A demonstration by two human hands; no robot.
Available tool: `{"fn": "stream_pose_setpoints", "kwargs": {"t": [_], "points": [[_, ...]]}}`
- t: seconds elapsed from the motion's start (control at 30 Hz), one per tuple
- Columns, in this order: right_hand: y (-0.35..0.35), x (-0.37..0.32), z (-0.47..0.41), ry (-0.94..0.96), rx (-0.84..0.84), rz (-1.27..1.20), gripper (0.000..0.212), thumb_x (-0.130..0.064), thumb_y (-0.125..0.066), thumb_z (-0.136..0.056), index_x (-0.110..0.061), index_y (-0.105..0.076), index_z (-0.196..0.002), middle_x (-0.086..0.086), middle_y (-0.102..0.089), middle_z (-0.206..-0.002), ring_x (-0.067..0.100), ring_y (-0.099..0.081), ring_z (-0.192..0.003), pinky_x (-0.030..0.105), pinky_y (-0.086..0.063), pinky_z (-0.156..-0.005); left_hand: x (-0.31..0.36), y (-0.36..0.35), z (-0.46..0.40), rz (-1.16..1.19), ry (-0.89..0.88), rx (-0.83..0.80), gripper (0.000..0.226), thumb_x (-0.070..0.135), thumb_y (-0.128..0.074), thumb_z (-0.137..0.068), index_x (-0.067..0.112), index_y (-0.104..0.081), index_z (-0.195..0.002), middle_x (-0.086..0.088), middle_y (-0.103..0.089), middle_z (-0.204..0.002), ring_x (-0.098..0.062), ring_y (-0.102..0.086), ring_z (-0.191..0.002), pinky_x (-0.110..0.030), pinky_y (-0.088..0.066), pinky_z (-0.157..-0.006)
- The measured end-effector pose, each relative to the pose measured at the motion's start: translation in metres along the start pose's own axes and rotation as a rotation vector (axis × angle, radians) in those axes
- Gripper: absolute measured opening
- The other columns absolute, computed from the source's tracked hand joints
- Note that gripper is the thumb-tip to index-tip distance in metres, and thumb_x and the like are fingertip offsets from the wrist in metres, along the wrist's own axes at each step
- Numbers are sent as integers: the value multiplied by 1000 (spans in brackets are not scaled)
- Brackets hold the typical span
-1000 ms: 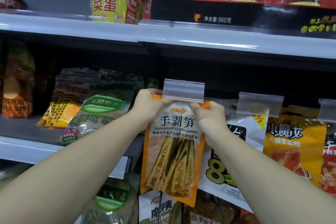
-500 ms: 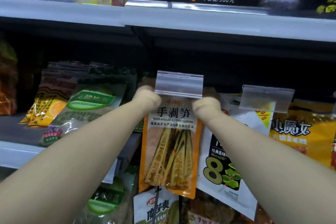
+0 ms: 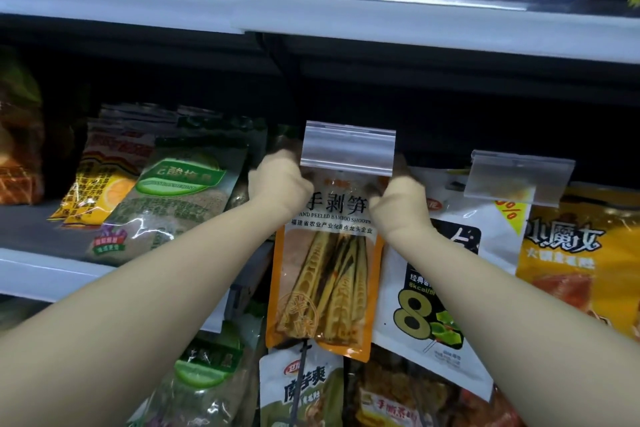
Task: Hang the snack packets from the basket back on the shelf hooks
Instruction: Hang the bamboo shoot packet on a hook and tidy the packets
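Compared with a second ago, the bamboo shoot packet [image 3: 325, 267] sits higher: its top edge, which then showed as an orange strip below the clear price tag holder [image 3: 348, 152], is now tucked up behind that holder. Both hands have risen with it and slid partly behind the plastic. I judge that the hanging hole is being worked onto the hook, which is hidden behind the holder, so whether it has caught I cannot tell.

The left hand [image 3: 280, 184] is closed in a pinch on the packet's top corner at about ten o'clock from the packet's middle, fingers curled tight, nothing else in it. The right hand [image 3: 398, 199] is likewise closed on the opposite top corner at about two o'clock, knuckles toward the camera; its fingertips are hidden behind the bag.

The packet hangs upright between the two wrists, in front of the dark shelf bay. At three o'clock from it hangs a white packet [image 3: 436, 288], just beside and partly behind the right forearm. The basket is out of view.
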State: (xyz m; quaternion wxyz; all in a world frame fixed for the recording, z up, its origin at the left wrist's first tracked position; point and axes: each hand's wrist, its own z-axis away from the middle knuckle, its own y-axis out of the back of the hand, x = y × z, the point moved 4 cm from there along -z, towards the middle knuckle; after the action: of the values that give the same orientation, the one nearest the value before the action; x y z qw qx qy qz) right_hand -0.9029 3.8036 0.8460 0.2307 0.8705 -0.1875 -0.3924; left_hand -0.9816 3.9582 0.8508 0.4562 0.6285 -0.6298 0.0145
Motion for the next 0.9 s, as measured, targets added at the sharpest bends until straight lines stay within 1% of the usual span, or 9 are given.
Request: {"fn": "stream_pose_setpoints", "kwargs": {"t": [0.03,0.13,0.23,0.33,0.4,0.5,0.6,0.73,0.9], "points": [[3,-1,7,25,4,-19,39,-4,-52,-91,-14,-42,-127,7,-52,-93,23,-50,-83,31,-47,-69,1,4,5,-21,-26,20,19,10,-57,-81,8,-60,-99,-12,-60,-93,-35,-60,-91,-44,-53,-84],[6,-2,22,24,-29,73,31,-9,-50,-95,-5,-42,-125,15,-48,-114,24,-46,-90,32,-41,-73,5,11,21,-168,-96,54,36,22,-60,-86,11,-57,-120,-16,-51,-124,-34,-46,-117,-43,-44,-97],[6,-1,37,114,8,145,40,-12,-52,-94,-9,-37,-131,12,-38,-124,25,-36,-116,34,-37,-94,8,13,44,-174,-192,98,45,29,-59,-90,14,-48,-130,-13,-33,-144,-30,-26,-135,-42,-31,-107],[8,2,56,221,71,91,49,-13,-56,-92,-14,-37,-136,8,-31,-135,23,-24,-128,33,-28,-107,3,8,71,106,-286,119,45,23,-58,-90,19,-46,-134,-3,-37,-143,-21,-30,-134,-35,-35,-105],[9,6,71,212,75,18,50,-13,-57,-91,-15,-38,-138,6,-31,-140,22,-26,-132,25,-24,-106,1,3,92,316,-306,112,42,15,-57,-91,19,-49,-132,2,-45,-132,-7,-42,-121,-24,-41,-101],[5,22,100,121,76,-91,49,-17,-59,-91,-14,-40,-136,5,-38,-139,20,-34,-131,26,-26,-108,-11,-13,127,527,-200,63,37,13,-56,-93,19,-51,-128,7,-50,-120,6,-50,-103,-5,-40,-88],[-12,48,128,-35,-32,-89,53,-20,-59,-92,-18,-35,-140,1,-36,-143,18,-33,-134,32,-31,-112,-38,-41,155,553,-69,7,42,11,-56,-92,13,-45,-133,2,-47,-124,-14,-48,-121,-25,-37,-102],[-31,69,141,-178,-111,-87,59,-21,-60,-92,-19,-31,-143,4,-37,-146,22,-39,-134,39,-38,-109,-76,-70,169,468,131,-57,68,22,-58,-93,11,-22,-149,-11,-23,-154,-26,-22,-142,-38,-22,-114],[-54,69,131,-219,-125,-138,67,-25,-71,-84,-20,-35,-140,-1,-50,-136,21,-50,-127,39,-43,-105,-96,-89,153,449,114,-199,93,35,-63,-88,24,2,-153,-1,-7,-161,-22,-14,-146,-39,-22,-116]]}}
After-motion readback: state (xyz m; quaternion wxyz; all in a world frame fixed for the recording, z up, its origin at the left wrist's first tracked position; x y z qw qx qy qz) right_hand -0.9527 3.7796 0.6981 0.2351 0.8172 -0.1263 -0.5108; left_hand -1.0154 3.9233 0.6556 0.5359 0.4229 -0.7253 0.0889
